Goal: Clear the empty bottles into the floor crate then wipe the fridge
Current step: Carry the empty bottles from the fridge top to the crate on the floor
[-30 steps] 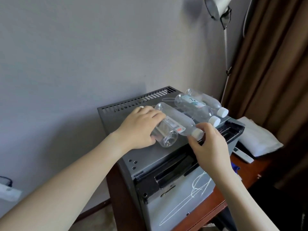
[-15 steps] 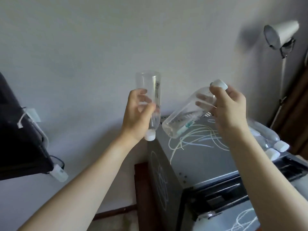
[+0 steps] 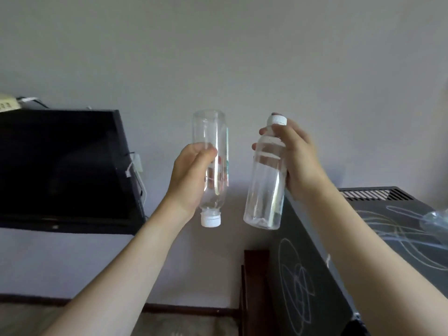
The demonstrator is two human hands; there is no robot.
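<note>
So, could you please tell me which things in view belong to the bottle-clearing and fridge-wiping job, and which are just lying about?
Part of the job:
- inverted bottle in the left hand
- upright bottle in the right hand
- scribbled fridge
- bottle on the fridge, at the frame edge

Just lying about:
- black screen
- power strip
- wooden stand

The floor crate is not in view.
</note>
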